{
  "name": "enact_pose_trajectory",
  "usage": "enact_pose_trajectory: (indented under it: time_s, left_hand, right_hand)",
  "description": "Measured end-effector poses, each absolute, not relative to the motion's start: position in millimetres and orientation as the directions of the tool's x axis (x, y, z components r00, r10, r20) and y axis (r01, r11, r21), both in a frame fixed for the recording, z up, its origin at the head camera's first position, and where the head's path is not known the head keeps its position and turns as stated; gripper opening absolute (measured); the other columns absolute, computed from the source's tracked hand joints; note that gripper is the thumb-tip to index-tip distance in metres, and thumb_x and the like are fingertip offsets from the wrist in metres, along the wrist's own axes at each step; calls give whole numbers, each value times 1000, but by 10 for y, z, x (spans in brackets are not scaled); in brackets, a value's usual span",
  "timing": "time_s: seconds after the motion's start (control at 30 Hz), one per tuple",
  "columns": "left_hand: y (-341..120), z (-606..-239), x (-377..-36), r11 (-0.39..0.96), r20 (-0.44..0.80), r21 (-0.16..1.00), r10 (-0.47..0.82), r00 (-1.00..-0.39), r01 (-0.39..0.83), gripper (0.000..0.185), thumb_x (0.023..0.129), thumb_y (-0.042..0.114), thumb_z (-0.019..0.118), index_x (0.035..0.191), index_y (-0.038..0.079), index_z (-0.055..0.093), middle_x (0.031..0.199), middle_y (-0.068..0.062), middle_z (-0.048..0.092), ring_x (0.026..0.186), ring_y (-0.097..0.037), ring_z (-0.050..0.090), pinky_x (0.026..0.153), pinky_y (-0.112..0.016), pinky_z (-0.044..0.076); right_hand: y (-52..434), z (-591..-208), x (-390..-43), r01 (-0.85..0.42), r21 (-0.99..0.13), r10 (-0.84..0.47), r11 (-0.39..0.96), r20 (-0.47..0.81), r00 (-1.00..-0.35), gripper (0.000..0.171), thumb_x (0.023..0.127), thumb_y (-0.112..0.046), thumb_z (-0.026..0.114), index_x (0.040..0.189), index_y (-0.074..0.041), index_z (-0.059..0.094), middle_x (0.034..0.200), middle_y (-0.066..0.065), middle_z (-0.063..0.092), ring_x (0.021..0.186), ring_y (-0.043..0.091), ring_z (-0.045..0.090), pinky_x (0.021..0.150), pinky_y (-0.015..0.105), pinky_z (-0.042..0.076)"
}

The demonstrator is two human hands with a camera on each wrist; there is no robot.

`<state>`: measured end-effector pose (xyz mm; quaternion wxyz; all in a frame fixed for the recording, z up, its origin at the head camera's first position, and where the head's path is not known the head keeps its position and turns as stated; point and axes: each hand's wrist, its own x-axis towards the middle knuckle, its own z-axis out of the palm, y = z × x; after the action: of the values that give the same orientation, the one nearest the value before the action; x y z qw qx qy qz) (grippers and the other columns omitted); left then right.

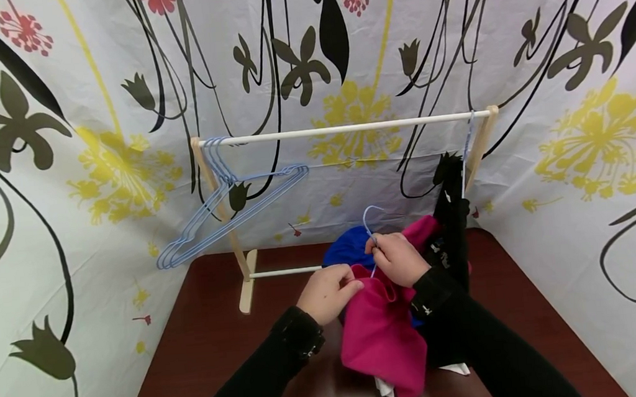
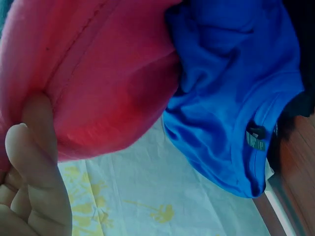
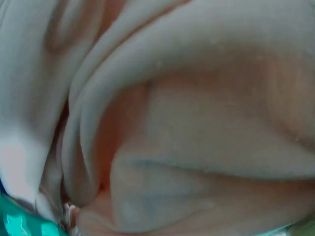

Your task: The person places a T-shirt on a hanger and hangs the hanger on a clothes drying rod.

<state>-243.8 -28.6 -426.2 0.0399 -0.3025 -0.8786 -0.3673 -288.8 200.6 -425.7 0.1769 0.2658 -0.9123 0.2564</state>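
Note:
A pink garment (image 1: 382, 337) hangs from both hands above the table, its lower end draped toward me. My left hand (image 1: 326, 292) pinches the garment's edge between thumb and fingers; the left wrist view shows that thumb and finger on a stitched seam of the pink cloth (image 2: 113, 83). Light blue wire hanger (image 1: 367, 214): my right hand (image 1: 400, 259) grips it below the hook, and its lower part goes down into the pink garment. Close folds of cloth (image 3: 197, 123) fill the right wrist view and hide the right fingers there.
Behind the hands lies a blue shirt (image 1: 347, 247). A wooden rack (image 1: 340, 129) stands at the back of the dark red table (image 1: 213, 356). Several blue hangers (image 1: 230, 221) hang at its left end, and black clothing (image 1: 455, 225) hangs at its right. Patterned curtain (image 1: 308, 68) surrounds the table.

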Motion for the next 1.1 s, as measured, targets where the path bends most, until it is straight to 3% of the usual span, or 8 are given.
enact_pose_trajectory:
  time_s: [0.27, 0.4, 0.57, 0.7, 0.83, 0.93, 1.1]
  left_hand:
    - [-130, -4372, -2441, 560, 233, 640, 512, -827, 527, 30, 97, 33, 70, 77, 21, 52, 68, 7, 48, 59, -7, 46, 55, -23, 39]
    - [-106, -4417, -2408, 555, 178, 685, 501, -847, 472, 22, 95, 31, 73, 97, 19, 56, 73, 7, 51, 61, -7, 48, 58, -24, 41]
    - [-124, -4441, -2378, 544, 81, 745, 502, -861, 387, 33, 94, 30, 74, 119, 16, 58, 83, 7, 57, 69, -8, 55, 66, -26, 46]
    - [-129, -4475, -2367, 542, 58, 741, 535, -843, 396, 19, 96, 25, 71, 111, 17, 62, 83, 7, 57, 71, -7, 54, 67, -26, 46]
    - [-147, -4506, -2350, 545, 65, 738, 530, -846, 398, 12, 97, 23, 70, 104, 19, 61, 82, 7, 56, 70, -8, 53, 66, -26, 45]
    - [-176, -4516, -2339, 536, 66, 747, 528, -847, 392, 11, 97, 21, 70, 101, 19, 59, 82, 6, 56, 70, -8, 52, 65, -26, 44]
    - [-233, -4508, -2326, 524, 89, 748, 529, -844, 407, 10, 97, 21, 69, 99, 20, 59, 81, 6, 54, 70, -9, 51, 65, -26, 43]
  right_hand:
    - [1951, -4289, -2897, -629, -406, -414, 663, 500, -760, 20, 97, 1, 51, 96, -11, 67, 79, -4, 61, 67, 12, 48, 68, 33, 43]
    - [1953, -4296, -2890, -623, -405, -411, 669, 496, -765, 20, 99, 0, 51, 98, -11, 67, 73, -7, 54, 66, 13, 45, 68, 34, 41]
    - [1971, -4318, -2871, -579, -436, -376, 689, 468, -800, 20, 102, -2, 49, 101, -11, 66, 69, -7, 49, 67, 16, 43, 73, 38, 37]
    - [1967, -4337, -2861, -576, -426, -369, 698, 476, -798, 18, 104, -6, 49, 101, -11, 66, 74, -7, 54, 74, 18, 51, 86, 44, 41]
    - [1978, -4367, -2861, -589, -410, -370, 696, 498, -784, 19, 107, -18, 49, 99, -12, 65, 81, -6, 59, 82, 17, 57, 101, 48, 36]
    - [2030, -4393, -2890, -607, -388, -364, 694, 538, -760, 24, 108, -23, 47, 97, -14, 66, 85, -5, 63, 83, 17, 58, 101, 48, 35]
    - [2172, -4403, -2984, -608, -296, -348, 737, 606, -715, 28, 106, -17, 46, 84, -19, 63, 82, -7, 62, 80, 19, 57, 92, 48, 39]
